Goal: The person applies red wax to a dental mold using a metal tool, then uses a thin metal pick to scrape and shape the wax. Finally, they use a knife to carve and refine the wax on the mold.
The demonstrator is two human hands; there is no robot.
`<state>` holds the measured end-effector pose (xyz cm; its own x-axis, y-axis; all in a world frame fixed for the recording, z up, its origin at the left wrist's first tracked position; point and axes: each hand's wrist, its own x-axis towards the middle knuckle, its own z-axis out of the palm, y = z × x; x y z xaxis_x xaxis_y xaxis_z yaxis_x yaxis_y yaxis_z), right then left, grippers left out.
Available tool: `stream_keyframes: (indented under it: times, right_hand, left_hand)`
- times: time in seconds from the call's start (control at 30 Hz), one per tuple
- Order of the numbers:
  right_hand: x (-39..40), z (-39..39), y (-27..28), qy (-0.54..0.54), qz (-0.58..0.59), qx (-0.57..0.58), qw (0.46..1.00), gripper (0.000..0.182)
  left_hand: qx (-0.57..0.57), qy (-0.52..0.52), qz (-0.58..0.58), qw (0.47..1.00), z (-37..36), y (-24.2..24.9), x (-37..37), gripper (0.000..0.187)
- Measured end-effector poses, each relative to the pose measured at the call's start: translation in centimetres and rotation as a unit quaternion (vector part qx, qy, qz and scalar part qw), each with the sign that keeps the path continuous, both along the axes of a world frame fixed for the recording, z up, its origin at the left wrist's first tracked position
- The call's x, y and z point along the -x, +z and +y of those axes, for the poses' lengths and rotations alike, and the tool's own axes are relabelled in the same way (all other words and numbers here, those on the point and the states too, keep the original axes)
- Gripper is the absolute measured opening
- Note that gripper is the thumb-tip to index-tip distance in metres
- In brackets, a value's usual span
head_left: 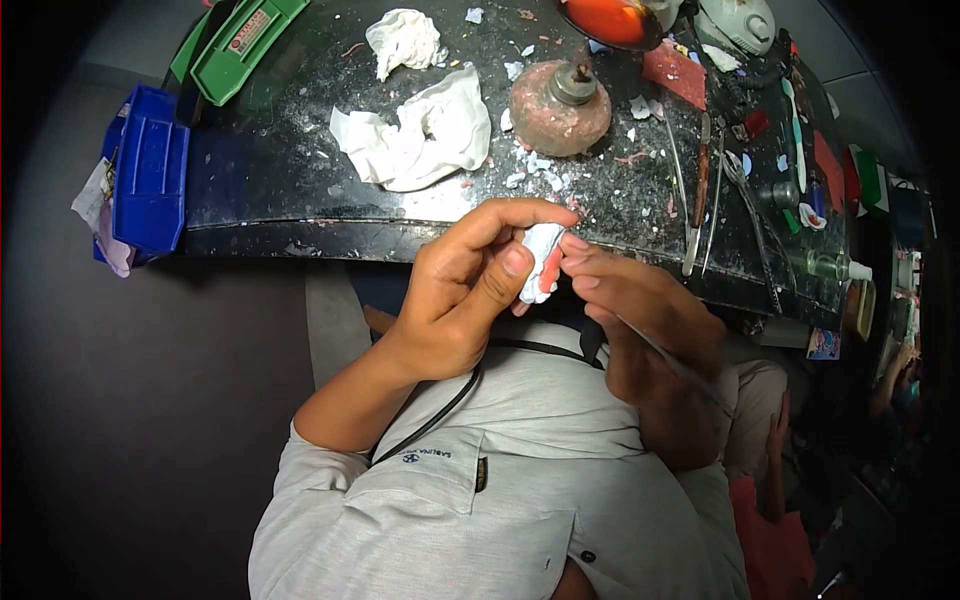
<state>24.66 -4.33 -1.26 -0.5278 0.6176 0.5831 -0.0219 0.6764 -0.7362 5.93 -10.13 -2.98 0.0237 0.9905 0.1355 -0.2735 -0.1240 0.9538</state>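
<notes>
Just in front of the bench edge, my left hand (462,285) grips a small pale-blue plaster dental cast (541,242) between thumb and fingers. A strip of pink wax (550,270) lies along the cast's right side. My right hand (650,305) is closed around a thin metal wax-carving tool (665,358), whose shaft slants down to the right from the fingers. The right fingertips are right at the pink wax, and they hide the tool's working end.
On the dark bench (300,170) lie crumpled tissue (430,135), a spirit lamp (560,110), a dish of red wax (612,22) and scattered plaster bits. Metal tools (700,190) and a toothbrush (795,130) lie right. Blue (152,170) and green (240,45) bins stand left.
</notes>
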Motion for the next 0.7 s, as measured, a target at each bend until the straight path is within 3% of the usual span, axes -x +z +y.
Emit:
stream_keyframes:
  times: [0.13, 0.23, 0.5, 0.7]
  right_hand:
    - [-0.33, 0.00, -0.16, 0.050, -0.003, 0.007, 0.999, 0.017]
    - [-0.10, 0.03, 0.06, 0.003, 0.018, 0.011, 1.000, 0.019]
    - [-0.43, -0.13, 0.15, 0.039, -0.024, 0.019, 0.999, 0.017]
    - [-0.25, -0.30, -0.19, 0.012, -0.011, 0.022, 1.000, 0.012]
  left_hand:
    - [-0.003, 0.003, -0.004, 1.000, -0.12, -0.29, -0.06, 0.037]
    - [0.004, 0.003, -0.001, 1.000, -0.06, 0.04, -0.18, 0.037]
    - [0.006, 0.003, 0.040, 0.999, -0.29, -0.01, 0.09, 0.036]
    - [0.018, 0.005, -0.020, 1.000, -0.10, -0.02, -0.25, 0.036]
